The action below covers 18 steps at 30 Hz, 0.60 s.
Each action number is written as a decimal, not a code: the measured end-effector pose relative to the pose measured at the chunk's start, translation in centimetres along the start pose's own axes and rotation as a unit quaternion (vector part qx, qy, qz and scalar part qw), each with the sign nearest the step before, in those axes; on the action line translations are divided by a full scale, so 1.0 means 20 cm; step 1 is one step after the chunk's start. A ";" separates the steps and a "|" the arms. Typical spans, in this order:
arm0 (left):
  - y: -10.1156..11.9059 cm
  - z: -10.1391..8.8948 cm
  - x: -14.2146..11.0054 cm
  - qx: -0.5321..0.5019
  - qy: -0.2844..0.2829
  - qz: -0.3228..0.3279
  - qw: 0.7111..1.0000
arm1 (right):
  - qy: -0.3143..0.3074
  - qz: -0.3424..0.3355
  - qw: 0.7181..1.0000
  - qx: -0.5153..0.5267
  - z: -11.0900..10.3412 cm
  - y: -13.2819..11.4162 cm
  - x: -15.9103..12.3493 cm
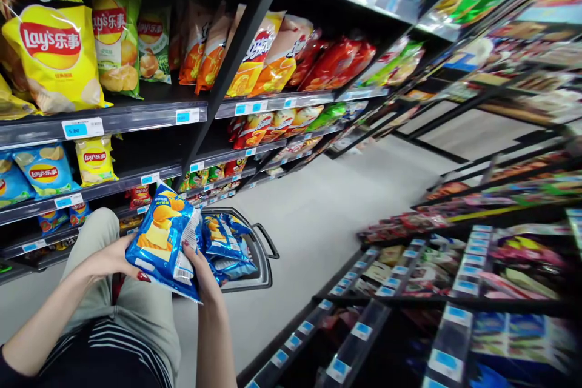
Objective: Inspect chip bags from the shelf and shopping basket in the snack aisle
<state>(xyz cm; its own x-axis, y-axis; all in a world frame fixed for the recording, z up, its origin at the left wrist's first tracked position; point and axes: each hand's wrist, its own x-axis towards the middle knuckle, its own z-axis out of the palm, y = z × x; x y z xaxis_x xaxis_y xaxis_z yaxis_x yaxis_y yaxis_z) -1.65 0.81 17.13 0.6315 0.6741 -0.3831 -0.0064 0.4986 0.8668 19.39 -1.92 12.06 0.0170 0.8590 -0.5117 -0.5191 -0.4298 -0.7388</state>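
A blue snack bag (157,233) with yellow chip pictures is held up in front of my lap between both hands. My left hand (117,256) grips its left side, fingers partly hidden behind it. On the right edge my right hand (202,270) has its thumb on the front, by the barcode. Just beyond stands a dark shopping basket (261,276) with its handle folded outward. Several more blue snack bags (225,242) lie in the basket, partly covered by the held bag and my right hand.
Shelves on the left carry a yellow Lay's bag (57,51), a small yellow Lay's bag (95,160) and blue Lay's bags (45,170). The grey aisle floor (327,206) runs ahead. Low shelves with packaged goods (436,267) line the right side, blurred.
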 end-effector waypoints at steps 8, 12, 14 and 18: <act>-0.02 -0.01 0.01 0.027 0.018 -0.015 0.999 | -0.046 0.049 0.997 0.047 -0.01 0.03 0.02; -0.01 -0.01 0.02 0.047 0.025 -0.019 0.998 | -0.045 0.045 0.997 0.053 -0.01 0.03 0.02; -0.01 -0.01 0.02 0.045 0.028 -0.019 0.998 | -0.032 0.037 0.997 0.052 -0.01 0.04 0.02; -0.04 -0.03 0.02 0.020 0.030 -0.010 0.999 | -0.007 0.001 0.999 0.054 -0.01 0.05 0.00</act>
<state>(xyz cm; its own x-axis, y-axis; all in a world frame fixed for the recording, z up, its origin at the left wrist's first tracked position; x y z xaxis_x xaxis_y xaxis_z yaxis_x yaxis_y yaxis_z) -1.79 1.03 16.17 0.5838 0.6956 -0.4186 0.0386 0.4912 0.8702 19.06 -2.51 11.19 0.0045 0.8618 -0.5072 -0.6075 -0.4005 -0.6859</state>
